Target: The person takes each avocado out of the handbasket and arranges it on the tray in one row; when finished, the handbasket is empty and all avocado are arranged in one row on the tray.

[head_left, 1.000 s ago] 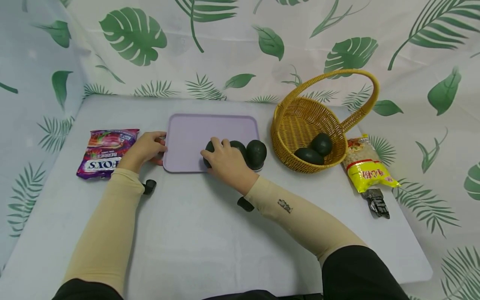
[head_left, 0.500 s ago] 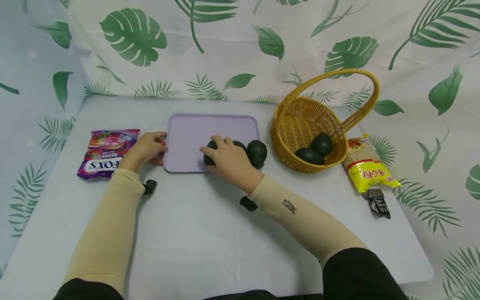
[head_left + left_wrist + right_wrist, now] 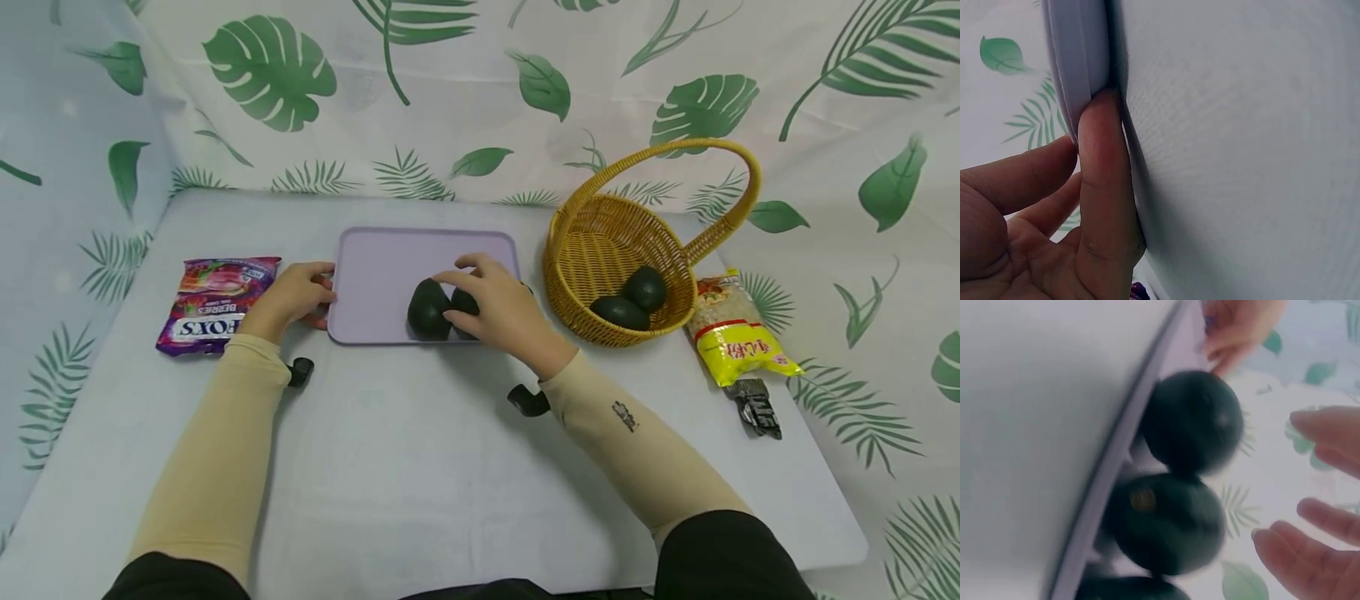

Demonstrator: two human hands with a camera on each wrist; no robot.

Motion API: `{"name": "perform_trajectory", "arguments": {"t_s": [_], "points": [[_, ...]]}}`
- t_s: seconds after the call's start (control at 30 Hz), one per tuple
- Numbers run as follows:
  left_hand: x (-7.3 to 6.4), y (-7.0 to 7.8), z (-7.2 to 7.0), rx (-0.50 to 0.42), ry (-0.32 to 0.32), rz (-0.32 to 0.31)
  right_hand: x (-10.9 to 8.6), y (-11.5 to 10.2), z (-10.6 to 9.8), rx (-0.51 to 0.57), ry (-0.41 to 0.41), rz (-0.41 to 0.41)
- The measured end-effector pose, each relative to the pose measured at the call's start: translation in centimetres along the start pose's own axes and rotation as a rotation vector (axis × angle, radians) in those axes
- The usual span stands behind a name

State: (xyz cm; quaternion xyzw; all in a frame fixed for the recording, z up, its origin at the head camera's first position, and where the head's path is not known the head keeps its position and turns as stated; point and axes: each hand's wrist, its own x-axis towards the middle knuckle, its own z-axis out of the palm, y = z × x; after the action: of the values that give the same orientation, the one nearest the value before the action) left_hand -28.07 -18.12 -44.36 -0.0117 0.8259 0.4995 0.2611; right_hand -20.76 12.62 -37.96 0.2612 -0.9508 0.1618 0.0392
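Three dark green avocados stand in a row along the near edge of a lilac tray [image 3: 375, 275]. The left avocado [image 3: 429, 310] is in full view. My right hand [image 3: 498, 304] is above the middle avocado [image 3: 1169, 522], partly covering it, and hides most of the right one. In the right wrist view its fingers are spread, apart from the avocados. My left hand [image 3: 296, 296] is at the tray's left end. In the left wrist view, one finger rests along the table under the rim and another touches the rim's upper side, pinching it.
A wicker basket [image 3: 570, 292] with a tall handle holds two avocados [image 3: 645, 289] right of the tray. Beyond it lie a yellow snack bag [image 3: 738, 329] and a small black packet [image 3: 753, 407]. A purple candy bag [image 3: 217, 304] lies beside my left hand.
My right hand has come off the left avocado and shifted right over the middle one. The left avocado is uncovered now. My left hand stays at the tray's end.
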Motion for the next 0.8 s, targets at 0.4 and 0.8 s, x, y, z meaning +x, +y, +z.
{"name": "perform_trajectory", "arguments": {"t_s": [0.4,0.8], "points": [[0.3,-0.2,-0.1,-0.002,-0.001,0.002,-2.8,3.0,-3.1,0.185,0.128,-0.043],[0.2,-0.1,0.0,-0.001,-0.002,-0.004,-4.7,4.0,-4.2,0.216,0.187,-0.034]]}}
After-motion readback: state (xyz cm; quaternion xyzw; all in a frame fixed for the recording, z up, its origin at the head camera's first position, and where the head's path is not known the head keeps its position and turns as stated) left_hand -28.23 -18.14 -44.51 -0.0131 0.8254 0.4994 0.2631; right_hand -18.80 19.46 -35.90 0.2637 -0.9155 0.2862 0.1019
